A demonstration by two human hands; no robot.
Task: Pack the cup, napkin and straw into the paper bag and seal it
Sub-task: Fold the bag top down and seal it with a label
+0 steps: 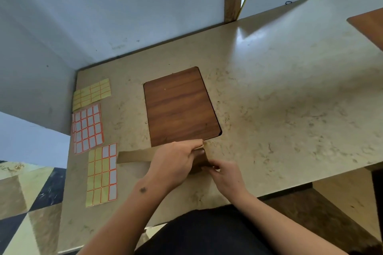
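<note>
A brown paper bag (pixel 134 156) lies near the front edge of the beige table (pixel 279 99), mostly covered by my hands. My left hand (pixel 176 161) presses on top of the bag and pinches its folded edge at the right end. My right hand (pixel 226 178) pinches the bag's right end from below, fingers closed on the paper. A flat strip of the bag sticks out to the left of my left hand. No cup, napkin or straw shows anywhere; what is inside the bag is hidden.
A brown wooden board (pixel 180 107) lies flat just behind the bag. Three sticker sheets sit at the table's left: a yellow one (pixel 91 94), an orange-edged white one (pixel 88 129) and a mixed one (pixel 102 175). A white wall borders the back left.
</note>
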